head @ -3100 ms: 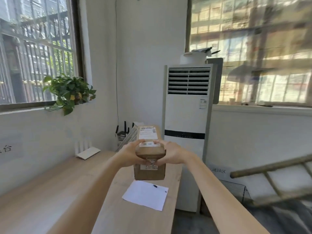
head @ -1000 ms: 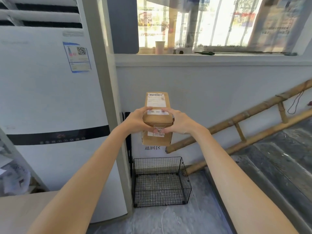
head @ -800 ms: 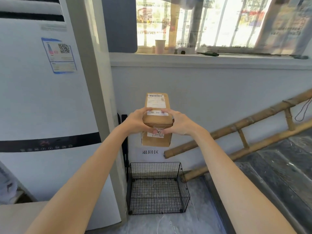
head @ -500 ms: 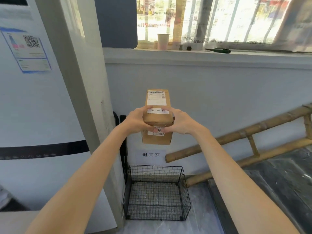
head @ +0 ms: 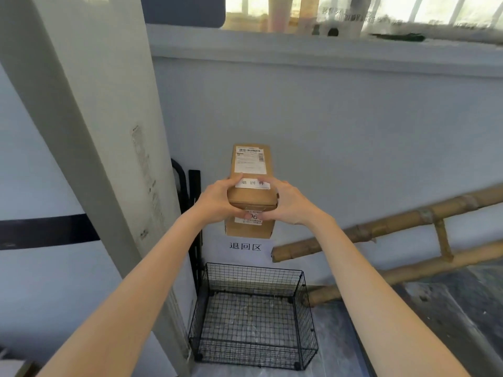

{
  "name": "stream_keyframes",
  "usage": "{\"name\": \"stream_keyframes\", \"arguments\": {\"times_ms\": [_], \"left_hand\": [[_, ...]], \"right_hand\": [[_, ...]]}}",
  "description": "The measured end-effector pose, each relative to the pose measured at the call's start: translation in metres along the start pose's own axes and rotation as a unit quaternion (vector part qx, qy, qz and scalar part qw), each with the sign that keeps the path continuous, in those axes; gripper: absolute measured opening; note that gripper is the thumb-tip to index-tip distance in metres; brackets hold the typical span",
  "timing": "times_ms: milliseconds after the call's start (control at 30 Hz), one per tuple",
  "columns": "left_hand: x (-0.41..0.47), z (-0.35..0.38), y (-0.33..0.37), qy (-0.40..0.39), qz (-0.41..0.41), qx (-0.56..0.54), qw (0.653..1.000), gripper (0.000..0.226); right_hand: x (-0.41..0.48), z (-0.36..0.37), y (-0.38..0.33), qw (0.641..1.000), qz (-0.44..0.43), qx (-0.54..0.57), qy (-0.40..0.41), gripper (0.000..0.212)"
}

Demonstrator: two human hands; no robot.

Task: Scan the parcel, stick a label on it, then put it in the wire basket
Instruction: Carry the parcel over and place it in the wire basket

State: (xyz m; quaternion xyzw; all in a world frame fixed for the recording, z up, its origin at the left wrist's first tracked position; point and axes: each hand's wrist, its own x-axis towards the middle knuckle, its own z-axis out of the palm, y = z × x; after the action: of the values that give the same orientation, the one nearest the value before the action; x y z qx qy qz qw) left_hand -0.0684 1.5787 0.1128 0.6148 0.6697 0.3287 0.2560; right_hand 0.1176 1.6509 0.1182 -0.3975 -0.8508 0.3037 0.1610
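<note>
By the pale wall, I hold the box (head: 251, 191) pinched between my left hand (head: 216, 198) and right hand (head: 288, 202), long way pointing far, with the basket (head: 253, 317) on the floor below it.

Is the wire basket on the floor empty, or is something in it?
Empty. Through the wire basket only its bare mesh bottom shows; the parcel is above it, held by both hands.

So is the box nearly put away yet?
Nearly. The label is already stuck on the box. The left hand and right hand hold it in the air above the wire basket. Lowering it in is all that's left.
</note>
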Motion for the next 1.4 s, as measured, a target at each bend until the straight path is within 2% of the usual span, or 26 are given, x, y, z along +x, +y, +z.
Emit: {"name": "stream_keyframes", "arguments": {"times_ms": [400, 767, 1100, 1400], "left_hand": [[0.049, 0.130, -0.185, -0.022, 0.000, -0.027, 0.999, 0.108], [0.061, 0.257, -0.365, -0.030, -0.035, -0.016, 0.999, 0.114], [0.053, 0.343, -0.459, -0.063, -0.075, -0.031, 0.995, 0.114], [0.051, 0.388, -0.507, -0.100, -0.111, -0.002, 0.989, 0.116]], "right_hand": [[0.061, 0.166, 0.160, 1.000, 0.007, -0.002, 0.010, 0.091], [0.083, 0.329, 0.289, 0.999, 0.028, 0.011, -0.020, 0.094], [0.081, 0.423, 0.376, 0.996, 0.053, 0.018, -0.063, 0.097], [0.085, 0.472, 0.426, 0.990, 0.079, 0.030, -0.112, 0.094]]}}
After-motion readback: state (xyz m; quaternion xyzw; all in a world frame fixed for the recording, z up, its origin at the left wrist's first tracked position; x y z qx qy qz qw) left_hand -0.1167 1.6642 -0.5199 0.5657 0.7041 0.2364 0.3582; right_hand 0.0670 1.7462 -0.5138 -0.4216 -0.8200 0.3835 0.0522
